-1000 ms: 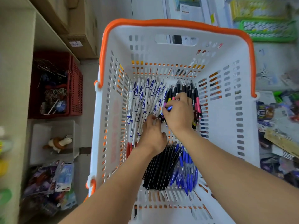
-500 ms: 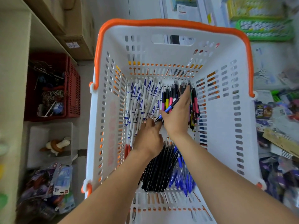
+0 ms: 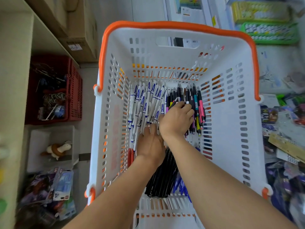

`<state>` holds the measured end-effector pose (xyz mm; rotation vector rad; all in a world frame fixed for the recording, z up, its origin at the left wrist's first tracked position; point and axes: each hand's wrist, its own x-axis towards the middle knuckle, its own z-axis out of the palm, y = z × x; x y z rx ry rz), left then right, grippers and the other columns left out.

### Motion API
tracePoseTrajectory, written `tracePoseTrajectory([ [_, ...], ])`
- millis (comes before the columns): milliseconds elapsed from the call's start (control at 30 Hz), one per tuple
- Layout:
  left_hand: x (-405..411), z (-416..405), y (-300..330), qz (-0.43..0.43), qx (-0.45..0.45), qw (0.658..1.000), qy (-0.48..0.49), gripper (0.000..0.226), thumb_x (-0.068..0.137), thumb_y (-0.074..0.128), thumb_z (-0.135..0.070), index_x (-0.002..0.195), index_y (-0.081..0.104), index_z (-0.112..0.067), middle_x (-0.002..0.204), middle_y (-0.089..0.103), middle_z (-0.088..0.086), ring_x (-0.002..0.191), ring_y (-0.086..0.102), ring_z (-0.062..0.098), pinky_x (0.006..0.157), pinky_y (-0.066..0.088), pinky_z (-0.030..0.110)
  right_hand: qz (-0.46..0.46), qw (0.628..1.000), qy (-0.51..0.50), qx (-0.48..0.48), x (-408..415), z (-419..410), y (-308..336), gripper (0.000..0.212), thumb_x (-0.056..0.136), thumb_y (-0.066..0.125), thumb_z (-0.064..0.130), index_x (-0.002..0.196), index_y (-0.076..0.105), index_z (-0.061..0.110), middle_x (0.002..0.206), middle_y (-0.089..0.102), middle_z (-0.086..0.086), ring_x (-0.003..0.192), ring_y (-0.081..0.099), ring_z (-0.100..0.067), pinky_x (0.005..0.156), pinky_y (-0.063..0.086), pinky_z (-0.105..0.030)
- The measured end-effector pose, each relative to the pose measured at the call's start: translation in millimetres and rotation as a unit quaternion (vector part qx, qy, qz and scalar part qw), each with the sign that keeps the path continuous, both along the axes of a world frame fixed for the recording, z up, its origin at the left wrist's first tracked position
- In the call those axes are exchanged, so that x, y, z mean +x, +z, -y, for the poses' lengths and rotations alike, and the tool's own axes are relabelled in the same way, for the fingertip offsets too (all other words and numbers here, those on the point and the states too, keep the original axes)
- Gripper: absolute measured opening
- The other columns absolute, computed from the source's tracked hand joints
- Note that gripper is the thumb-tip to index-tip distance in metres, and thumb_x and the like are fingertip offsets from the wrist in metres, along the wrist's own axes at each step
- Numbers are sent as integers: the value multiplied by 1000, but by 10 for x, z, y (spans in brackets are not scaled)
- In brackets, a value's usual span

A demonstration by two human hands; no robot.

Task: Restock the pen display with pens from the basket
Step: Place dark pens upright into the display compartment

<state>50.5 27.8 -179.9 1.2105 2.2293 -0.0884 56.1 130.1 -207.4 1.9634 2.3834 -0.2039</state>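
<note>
Right hand [image 3: 175, 120] was down in the basket, fingers curled over the tops of the dark-barrelled pens [image 3: 189, 103], seemingly gripping a few near their clip ends; exact count hidden by the knuckles. Left hand [image 3: 151, 143] lay flat beside it, fingers straight, pressing on the lower ends of the white pens with blue print [image 3: 145, 103], holding nothing. Both hands touched at the wrist line, right crossing slightly over left. Risks, as judged: lifting a partial bunch could drag neighbours like the pink pen [image 3: 200, 108] and teal pen [image 3: 195, 100] out of line and scatter the sorted groups; a loose pinch could drop pens back in, tips through the slotted floor. Left hand sliding could push white pens into the red pens [image 3: 130, 155] just below. Black pens [image 3: 162, 179] and blue pens [image 3: 180, 185] sat under the forearms, so a low withdrawal could sweep them. White basket [image 3: 231, 129] walls were tall on all sides, orange handle [image 3: 181, 24] arched across the far rim, so the exit was straight up and toward the person, with open room above the pens. Outside: red crate [image 3: 74, 100] and a clear bin [image 3: 49, 133] to the left, cardboard box [image 3: 77, 30] beyond, cluttered stationery to the right. Pen display not identifiable in view.
</note>
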Motion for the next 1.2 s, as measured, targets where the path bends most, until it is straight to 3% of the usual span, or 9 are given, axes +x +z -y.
tracePoseTrajectory([
  [200, 26, -10, 53, -66, -51, 992, -91, 54, 102, 37, -21, 152, 21, -12, 144, 26, 17, 126, 38, 35, 98, 40, 41, -6, 994, 27, -109, -12, -222, 143, 60, 82, 83, 27, 127, 53, 1, 130, 50, -19, 117, 52, -33, 87, 51, -37],
  [433, 74, -2, 58, -88, -66, 983, -144, 46, 99, 34, -15, 144, 36, -8, 138, 32, 17, 117, 41, 32, 92, 40, 41, -27, 996, 12, -79, -44, -74, 38, 50, 91, 71, 13, 133, 45, 2, 134, 46, -21, 118, 51, -34, 88, 52, -37],
  [533, 38, 26, 40, -75, -66, 987, -124, 46, 99, 35, -16, 145, 36, -12, 140, 33, 15, 119, 42, 32, 91, 40, 39, -51, 994, -3, -97, -46, -41, 55, 55, 88, 76, 12, 130, 43, 3, 131, 45, -20, 106, 57, -34, 82, 56, -39],
  [700, -45, 66, -12, -36, -43, 995, -77, 73, 97, 41, -14, 157, 2, -29, 142, 33, 16, 122, 42, 34, 93, 40, 41, -120, 981, -2, -152, 65, -181, 151, 54, 77, 85, 17, 119, 53, 2, 124, 49, -18, 97, 62, -35, 79, 54, -39],
  [867, -11, 72, -54, -6, -15, 997, -79, 84, 94, 42, -7, 158, -4, -38, 143, 31, 18, 125, 40, 37, 98, 41, 43, -178, 972, -18, -153, 188, -291, 188, 35, 79, 80, 7, 93, 49, 9, 89, 53, -7, 77, 52, -24, 50, 33, -26],
  [967, 0, 55, -61, 23, 30, 996, -75, 79, 93, 42, -5, 159, 9, -35, 133, 39, 15, 117, 45, 35, 90, 46, 42, -171, 974, -23, -148, 213, -321, 206, 32, 81, 78, 5, 97, 50, 9, 81, 48, 0, 75, 50, -23, 45, 25, -22],
  [1033, -23, 59, -81, 66, 110, 991, -21, 58, 95, 46, -8, 150, 42, -26, 123, 50, 10, 111, 51, 31, 81, 49, 39, -172, 974, -22, -146, 226, -337, 206, 30, 83, 75, 3, 96, 49, 9, 75, 45, 3, 74, 50, -24, 45, 24, -23],
  [1100, -61, 55, -101, 113, 193, 971, 89, 36, 95, 49, -7, 126, 66, -16, 119, 59, 7, 107, 58, 28, 77, 48, 32, -176, 973, -9, -146, 240, -337, 194, 27, 85, 75, 5, 98, 51, 8, 78, 51, -1, 77, 57, -27, 48, 28, -25],
  [1200, -117, -17, -122, 206, 234, 928, 205, 40, 97, 45, -5, 130, 63, -20, 113, 61, 2, 102, 61, 23, 80, 48, 29, -175, 974, 14, -145, 262, -311, 186, 28, 90, 72, 12, 111, 57, 2, 97, 66, -14, 91, 66, -32, 61, 37, -29],
])
